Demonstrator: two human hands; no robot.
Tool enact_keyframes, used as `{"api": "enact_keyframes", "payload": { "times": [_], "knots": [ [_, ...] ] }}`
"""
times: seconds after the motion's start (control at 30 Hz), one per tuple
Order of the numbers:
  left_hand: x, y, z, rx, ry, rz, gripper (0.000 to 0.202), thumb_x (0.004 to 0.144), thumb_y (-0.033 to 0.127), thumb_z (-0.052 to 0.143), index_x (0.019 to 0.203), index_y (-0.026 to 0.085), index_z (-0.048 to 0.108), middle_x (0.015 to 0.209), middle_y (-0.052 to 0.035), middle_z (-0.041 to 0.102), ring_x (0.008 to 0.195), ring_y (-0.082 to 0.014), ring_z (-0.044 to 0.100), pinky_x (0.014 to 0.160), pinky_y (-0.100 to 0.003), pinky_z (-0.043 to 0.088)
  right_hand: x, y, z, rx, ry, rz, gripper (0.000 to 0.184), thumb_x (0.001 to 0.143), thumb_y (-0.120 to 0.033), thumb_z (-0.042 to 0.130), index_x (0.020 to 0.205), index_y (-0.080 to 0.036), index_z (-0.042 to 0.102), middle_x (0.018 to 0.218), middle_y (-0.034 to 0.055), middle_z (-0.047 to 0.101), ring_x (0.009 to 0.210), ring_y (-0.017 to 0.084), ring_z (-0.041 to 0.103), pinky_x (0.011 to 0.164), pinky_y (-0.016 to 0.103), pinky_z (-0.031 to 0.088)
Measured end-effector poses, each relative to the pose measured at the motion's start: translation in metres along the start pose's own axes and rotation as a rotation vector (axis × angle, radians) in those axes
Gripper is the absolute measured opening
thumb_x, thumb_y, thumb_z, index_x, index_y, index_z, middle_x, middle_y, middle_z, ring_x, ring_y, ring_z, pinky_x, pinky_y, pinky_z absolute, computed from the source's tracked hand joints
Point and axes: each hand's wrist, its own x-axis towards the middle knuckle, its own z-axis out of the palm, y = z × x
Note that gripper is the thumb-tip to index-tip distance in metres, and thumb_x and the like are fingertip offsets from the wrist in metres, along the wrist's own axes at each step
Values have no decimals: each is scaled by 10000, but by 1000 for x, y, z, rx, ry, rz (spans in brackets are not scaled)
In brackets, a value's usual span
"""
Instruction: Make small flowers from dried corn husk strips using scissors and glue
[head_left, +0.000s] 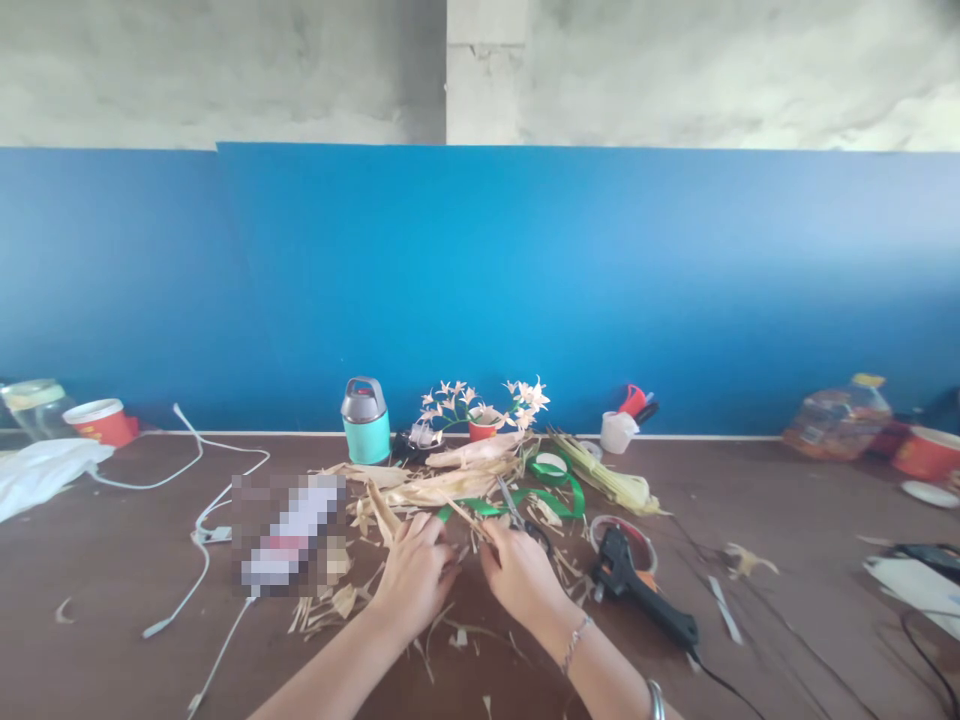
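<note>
Both hands, the left hand (pixel 415 572) and the right hand (pixel 520 572), curl closed on a thin husk strip (pixel 466 518) at lower centre of the frame. The brittle strip could split under a hard pull, and the glue gun (pixel 637 585) just to the right could burn a wrist.

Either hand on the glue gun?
No. The glue gun lies on the table apart from the right hand, which, like the left hand, is at the husk strips.
</note>
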Motion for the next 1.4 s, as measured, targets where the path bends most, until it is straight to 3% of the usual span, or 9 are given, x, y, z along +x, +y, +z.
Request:
{"api": "enact_keyframes", "payload": {
  "times": [0.13, 0.47, 0.63, 0.87, 1.0, 1.17, 1.27, 1.4],
  "knots": [
    [2, 1, 2, 68, 4, 40, 221, 813, 143, 475, 638, 186, 603, 793, -49, 549, 833, -209, 461, 739, -351, 374, 0, 0, 1, 7, -12, 3, 182, 829, -138, 404, 897, -170, 570, 789, 70, 692, 745, 180, 646, 604, 229, 339],
    [0, -1, 2, 35, 45, 5, 185, 817, 114, 437, 702, 188, 561, 822, -40, 540, 840, -204, 465, 768, -366, 389, 1, 2, 1, 41, -87, -19, 124, 742, -138, 502, 803, -193, 594, 720, 29, 679, 713, 165, 634, 580, 204, 337],
    [-1, -4, 1, -12, 32, -44, 190, 805, 98, 457, 742, 197, 606, 817, -40, 562, 842, -209, 479, 762, -374, 401, 3, 7, 4, 20, -24, 66, 141, 773, -124, 464, 789, -172, 596, 759, 69, 681, 733, 187, 628, 598, 224, 339],
    [0, -8, -9, -51, 50, -101, 218, 754, 57, 493, 784, 205, 650, 828, -45, 587, 882, -220, 510, 785, -372, 419, 5, 11, 5, 25, 19, 104, 160, 780, -114, 460, 808, -176, 605, 729, 59, 674, 694, 175, 620, 587, 217, 338],
    [-1, -7, -13, -51, -19, -64, 89, 718, 139, 595, 688, 208, 642, 800, -32, 585, 866, -223, 512, 782, -378, 415, 3, 10, 5, 47, 27, 97, 156, 788, -130, 465, 808, -181, 611, 731, 59, 677, 691, 175, 623, 591, 218, 340],
    [-3, -6, -10, -46, -39, -11, 164, 764, 67, 500, 703, 192, 587, 806, -38, 574, 845, -209, 500, 756, -363, 410, 2, 7, 3, 88, 47, 85, 158, 786, -125, 455, 774, -167, 607, 715, 65, 672, 658, 171, 611, 579, 219, 340],
    [-3, -4, -10, -140, 9, -14, 141, 787, 95, 486, 732, 197, 566, 817, -40, 565, 844, -211, 498, 764, -374, 415, 1, 2, 1, 149, 55, 42, 159, 787, -134, 451, 758, -166, 604, 683, 39, 648, 621, 143, 576, 574, 205, 348],
    [0, 0, -13, -402, 61, -85, 99, 786, 125, 509, 748, 201, 559, 845, -45, 570, 871, -207, 520, 782, -363, 437, 0, -6, 1, 423, 32, -38, 147, 753, -153, 476, 806, -156, 613, 533, -34, 499, 481, 100, 424, 468, 187, 303]
  ]
}}
